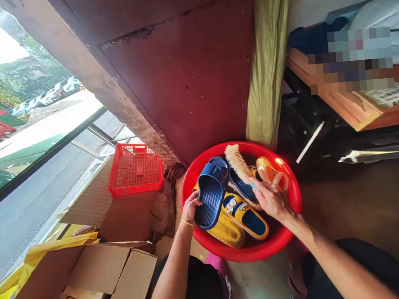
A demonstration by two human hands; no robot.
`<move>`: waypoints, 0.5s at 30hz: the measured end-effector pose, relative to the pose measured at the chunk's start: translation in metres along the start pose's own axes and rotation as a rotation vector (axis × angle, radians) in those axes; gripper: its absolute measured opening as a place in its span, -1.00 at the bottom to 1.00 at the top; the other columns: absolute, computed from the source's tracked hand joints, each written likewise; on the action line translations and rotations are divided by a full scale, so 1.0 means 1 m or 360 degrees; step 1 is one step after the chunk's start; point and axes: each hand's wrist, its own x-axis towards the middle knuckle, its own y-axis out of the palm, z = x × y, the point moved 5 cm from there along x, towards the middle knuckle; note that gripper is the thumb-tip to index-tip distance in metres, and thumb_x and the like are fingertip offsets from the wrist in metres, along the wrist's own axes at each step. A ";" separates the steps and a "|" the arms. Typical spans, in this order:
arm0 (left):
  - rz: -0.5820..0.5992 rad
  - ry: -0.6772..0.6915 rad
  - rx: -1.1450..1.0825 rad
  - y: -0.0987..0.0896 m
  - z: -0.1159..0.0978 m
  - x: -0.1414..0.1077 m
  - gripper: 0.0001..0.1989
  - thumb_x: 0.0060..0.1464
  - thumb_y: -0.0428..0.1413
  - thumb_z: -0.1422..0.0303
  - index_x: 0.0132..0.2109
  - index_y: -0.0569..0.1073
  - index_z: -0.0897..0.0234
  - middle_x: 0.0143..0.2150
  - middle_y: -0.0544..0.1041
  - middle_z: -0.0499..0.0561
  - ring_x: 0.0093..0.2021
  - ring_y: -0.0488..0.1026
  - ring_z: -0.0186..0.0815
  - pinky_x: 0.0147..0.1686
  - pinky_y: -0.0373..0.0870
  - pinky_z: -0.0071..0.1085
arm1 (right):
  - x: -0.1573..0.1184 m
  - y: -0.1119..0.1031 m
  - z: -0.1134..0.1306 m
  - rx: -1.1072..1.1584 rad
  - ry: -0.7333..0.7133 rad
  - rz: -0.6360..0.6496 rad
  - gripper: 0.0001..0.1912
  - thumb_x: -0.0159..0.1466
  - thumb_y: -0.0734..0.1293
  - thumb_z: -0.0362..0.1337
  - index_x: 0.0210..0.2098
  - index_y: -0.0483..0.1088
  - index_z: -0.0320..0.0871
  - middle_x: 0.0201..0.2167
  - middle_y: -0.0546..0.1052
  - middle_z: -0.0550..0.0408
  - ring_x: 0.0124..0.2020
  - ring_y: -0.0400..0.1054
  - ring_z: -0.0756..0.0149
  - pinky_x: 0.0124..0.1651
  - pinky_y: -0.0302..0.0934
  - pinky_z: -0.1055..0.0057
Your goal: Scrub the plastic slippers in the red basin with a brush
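My left hand [191,209] grips a dark blue slide sandal [210,195] by its heel end, above the left side of a red basin [250,255]. In my right hand [272,199] is a scrub brush [238,163] with pale bristles; its bristled end points up and left, apart from the held sandal. Inside the basin lie a yellow slipper with a blue lining [245,215], a yellow sole [227,231] turned upward, another blue slide [242,183] and a clear orange-tinted shoe [266,169]. My right hand partly hides the things beneath it.
A red plastic crate [136,169] stands left of the basin, on a cardboard box. An open carton [119,273] with wooden pieces is at lower left. Behind the basin are a dark red door [187,85] and a yellowish curtain [265,69]. A wooden tabletop [367,116] juts in at right.
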 end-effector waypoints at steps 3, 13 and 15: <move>0.0181 -0.0157 -0.0159 0.016 0.012 -0.002 -0.39 -0.36 0.11 0.43 -0.01 0.54 0.30 -0.36 0.55 -0.04 -0.41 0.47 -0.29 -0.37 0.39 -0.40 | 0.000 -0.003 0.015 -0.0078 -0.0085 0.0052 -0.45 0.43 0.09 -0.28 0.38 0.22 0.07 -0.05 0.58 -0.02 -0.19 0.51 0.22 -0.22 0.40 0.40; 0.0237 -0.0245 -0.0251 0.034 0.024 0.002 -0.44 -0.34 0.12 0.45 -0.04 0.50 0.30 -0.27 0.58 0.02 -0.30 0.54 -0.19 -0.28 0.47 -0.33 | -0.008 -0.011 0.017 -0.0160 -0.0231 0.0085 -0.45 0.43 0.11 -0.31 0.36 0.23 0.19 -0.09 0.58 0.04 -0.28 0.49 0.27 -0.26 0.34 0.42; 0.0241 -0.0210 -0.0239 0.039 0.023 0.001 -0.45 -0.33 0.13 0.44 -0.05 0.49 0.30 -0.26 0.59 0.02 -0.28 0.55 -0.18 -0.26 0.48 -0.31 | -0.005 -0.011 0.004 -0.0251 -0.0053 0.0122 -0.44 0.41 0.11 -0.35 0.36 0.24 0.15 -0.12 0.59 0.01 -0.33 0.48 0.28 -0.29 0.33 0.41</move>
